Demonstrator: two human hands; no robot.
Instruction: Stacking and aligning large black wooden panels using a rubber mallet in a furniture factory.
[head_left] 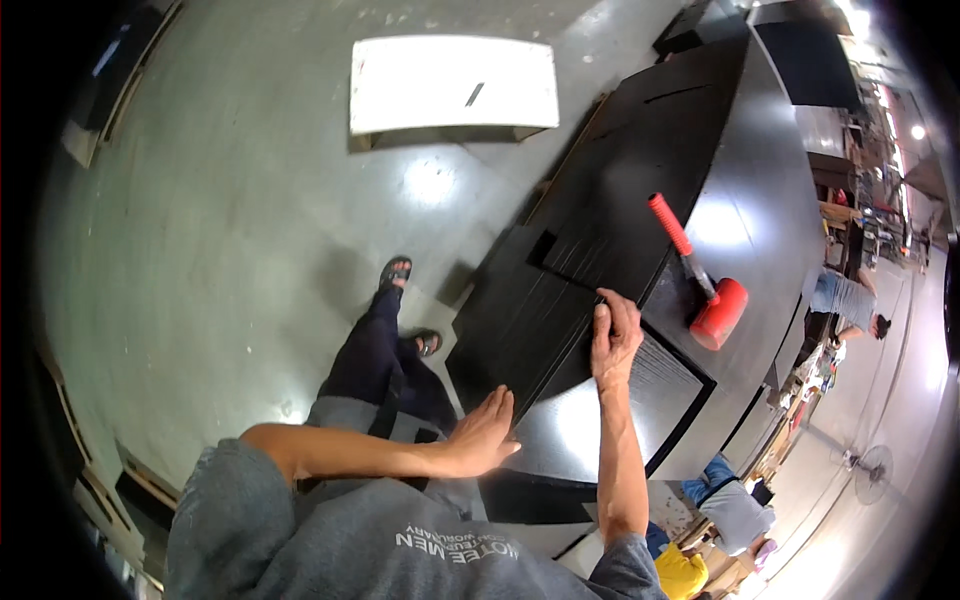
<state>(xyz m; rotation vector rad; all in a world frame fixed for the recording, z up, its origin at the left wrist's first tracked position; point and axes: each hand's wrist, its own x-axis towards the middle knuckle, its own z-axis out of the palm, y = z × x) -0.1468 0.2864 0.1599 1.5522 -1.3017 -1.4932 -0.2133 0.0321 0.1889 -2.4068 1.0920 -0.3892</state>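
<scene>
The left grip (482, 436) is flattened at a black cabinet (515, 325). The right grip (616, 335) curls there, how tightly I cannot tell; right of it lies a red mallet (720, 314).

— What do we count close by?
— One red mallet (718, 316), two hands (616, 340), two sandals (429, 343).
— Farther off?
— We see one white-topped table (430, 85), one fan (873, 475), three other people (738, 515).

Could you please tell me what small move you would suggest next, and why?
Perhaps press gently and evenly with both hands: the right hand is at one edge of the black cabinet, the left hand appears to rest near another, and the red mallet lies unheld on it, so both hands seem free for it.
</scene>
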